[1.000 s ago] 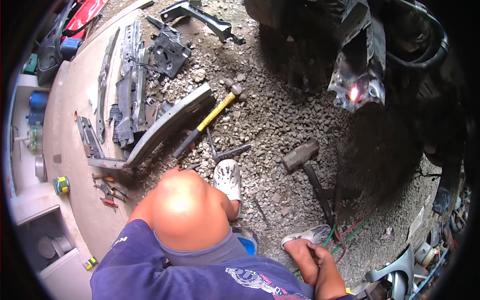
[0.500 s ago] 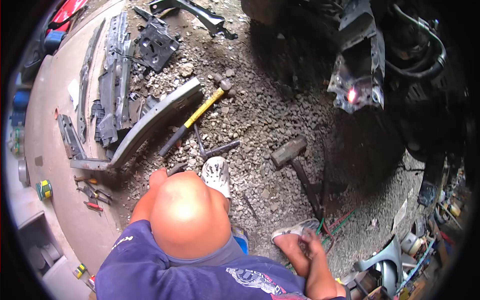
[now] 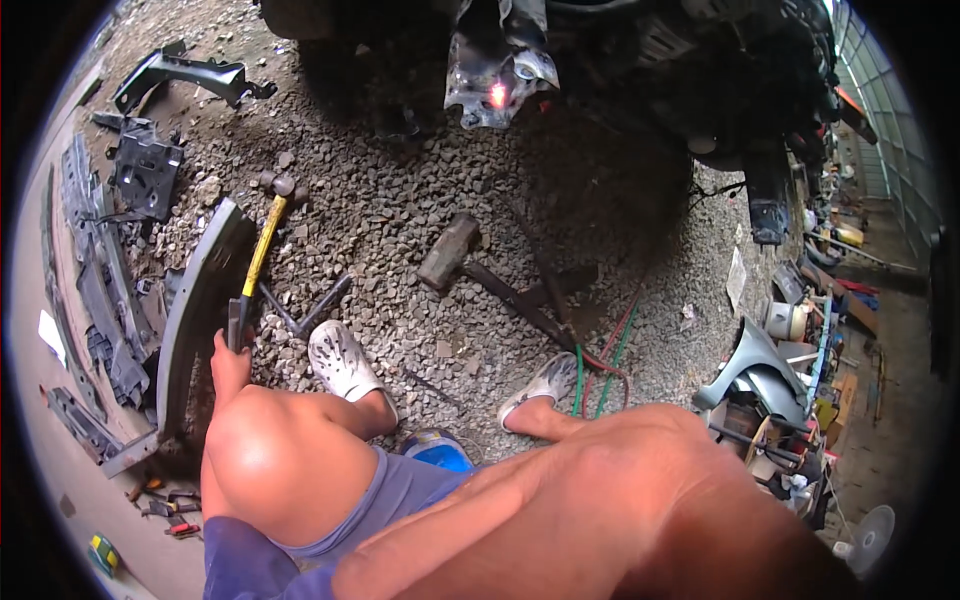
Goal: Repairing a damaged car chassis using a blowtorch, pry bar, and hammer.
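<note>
Past my left knee, my left hand (image 3: 231,366) is closed around a short grey metal tool (image 3: 235,326) whose exact kind does not show. Right beside it lies the black grip end of a yellow-and-black hammer (image 3: 263,245), its head pointing away. A curved grey metal beam (image 3: 190,300) runs along the left of this hand. A dark T-shaped tool (image 3: 310,312) lies on the gravel before my left shoe. My right arm (image 3: 600,500) crosses close in the lower foreground; its hand does not show.
A sledgehammer (image 3: 452,252) lies on gravel ahead, near red and green hoses (image 3: 598,370). Ahead hangs damaged metal (image 3: 500,75) with a glowing red-white spot. Car panels and clutter (image 3: 765,375) fill the right; removed metal parts (image 3: 105,290) and hand tools (image 3: 165,508) lie left.
The view has turned right, so the ground and parts appear further left. My right hand has left its place by the right foot, and my right arm now looms close. The left hand remains low.
</note>
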`<state>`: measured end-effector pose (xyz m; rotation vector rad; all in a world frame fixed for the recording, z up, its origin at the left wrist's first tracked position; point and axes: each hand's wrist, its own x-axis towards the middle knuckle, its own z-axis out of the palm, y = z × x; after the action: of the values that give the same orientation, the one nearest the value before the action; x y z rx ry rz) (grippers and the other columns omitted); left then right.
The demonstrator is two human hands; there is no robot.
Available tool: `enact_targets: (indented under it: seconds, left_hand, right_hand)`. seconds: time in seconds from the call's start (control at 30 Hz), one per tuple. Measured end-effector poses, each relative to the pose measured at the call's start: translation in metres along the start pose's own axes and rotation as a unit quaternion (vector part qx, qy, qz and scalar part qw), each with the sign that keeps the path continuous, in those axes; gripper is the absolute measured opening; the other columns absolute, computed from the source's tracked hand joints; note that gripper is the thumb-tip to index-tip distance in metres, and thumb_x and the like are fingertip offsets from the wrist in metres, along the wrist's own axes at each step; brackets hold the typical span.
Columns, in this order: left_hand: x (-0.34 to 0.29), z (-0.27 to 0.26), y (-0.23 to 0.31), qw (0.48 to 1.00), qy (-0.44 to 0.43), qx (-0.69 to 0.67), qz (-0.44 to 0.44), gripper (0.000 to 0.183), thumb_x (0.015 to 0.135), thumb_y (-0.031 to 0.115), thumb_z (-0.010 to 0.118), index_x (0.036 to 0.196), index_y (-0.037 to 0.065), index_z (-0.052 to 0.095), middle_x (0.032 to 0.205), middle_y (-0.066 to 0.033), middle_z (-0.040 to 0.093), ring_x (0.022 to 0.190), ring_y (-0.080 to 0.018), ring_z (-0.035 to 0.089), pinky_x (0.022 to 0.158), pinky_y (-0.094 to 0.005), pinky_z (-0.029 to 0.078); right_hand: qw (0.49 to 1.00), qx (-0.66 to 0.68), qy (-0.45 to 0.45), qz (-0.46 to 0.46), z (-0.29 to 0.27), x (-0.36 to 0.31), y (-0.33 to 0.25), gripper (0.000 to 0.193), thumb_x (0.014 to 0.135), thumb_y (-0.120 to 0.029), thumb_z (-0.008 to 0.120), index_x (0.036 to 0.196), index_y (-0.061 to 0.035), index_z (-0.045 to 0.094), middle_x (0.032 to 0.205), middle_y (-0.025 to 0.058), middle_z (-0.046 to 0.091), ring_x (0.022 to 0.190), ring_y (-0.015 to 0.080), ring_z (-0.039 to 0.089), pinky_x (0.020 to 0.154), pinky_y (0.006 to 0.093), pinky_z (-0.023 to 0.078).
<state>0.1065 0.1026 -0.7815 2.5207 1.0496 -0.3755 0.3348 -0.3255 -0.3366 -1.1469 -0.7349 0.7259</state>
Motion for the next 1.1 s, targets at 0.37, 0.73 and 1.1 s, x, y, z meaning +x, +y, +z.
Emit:
enact_targets:
  seconds: [0.37, 0.73, 1.1]
  left_hand:
    - [0.068, -0.017, 0.065, 0.957, -0.277, 0.075, -0.039, 0.04, 0.096, 0.02, 0.07, 0.131, 0.002, 0.075, 0.12, -0.0252, 0.079, 0.119, -0.039, 0.077, 0.099, -0.0524, 0.062]
    - [0.02, -0.153, 0.174, 0.925, -0.332, -0.141, 0.117, 0.032, 0.07, 0.025, 0.088, 0.085, 0.001, 0.073, 0.08, -0.0043, 0.069, 0.075, -0.0166, 0.063, 0.073, -0.0371, 0.054]
    - [-0.094, -0.273, 0.289, 0.864, -0.383, -0.204, 0.254, 0.031, 0.097, 0.033, 0.086, 0.096, 0.002, 0.08, 0.076, 0.0018, 0.065, 0.071, -0.0092, 0.058, 0.066, -0.0326, 0.047]
  right_hand:
    - [0.965, -0.236, -0.115, 0.015, 0.039, -0.115, -0.084, 0.018, 0.089, -0.018, 0.072, 0.098, -0.0035, 0.074, 0.097, 0.0148, 0.071, 0.095, 0.0349, 0.073, 0.088, 0.0467, 0.06]
    - [0.893, -0.098, 0.098, 0.428, 0.004, -0.045, 0.203, 0.053, 0.109, -0.04, 0.069, 0.144, -0.0001, 0.063, 0.132, 0.0172, 0.074, 0.12, 0.0333, 0.071, 0.104, 0.0489, 0.057]
    - [0.736, 0.458, 0.46, 0.194, -0.043, 0.041, 0.31, 0.018, 0.104, -0.017, 0.062, 0.113, -0.0021, 0.058, 0.088, 0.0126, 0.069, 0.081, 0.0261, 0.07, 0.072, 0.0376, 0.058]
